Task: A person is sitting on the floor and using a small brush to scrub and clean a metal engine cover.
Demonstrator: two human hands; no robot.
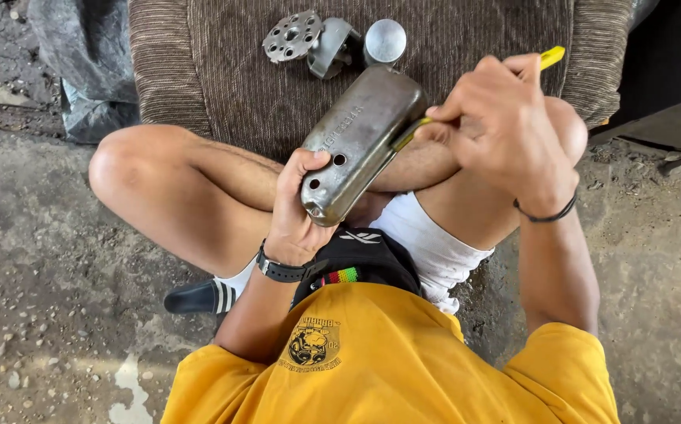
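Note:
My left hand (297,208) grips the near end of a long grey metal engine cover (362,133), holding it tilted above my crossed legs. The cover has two small holes near my thumb. My right hand (505,126) is closed on a yellow-handled tool (552,56). The tool's tip (407,133) presses against the cover's right edge.
A brown ribbed cushion (222,71) lies ahead of my knees. On it rest a round perforated metal disc (292,35), a grey bracket part (332,47) and a shiny metal cylinder (385,41). Gritty concrete floor (42,259) surrounds me. A grey plastic bag (81,63) sits at the upper left.

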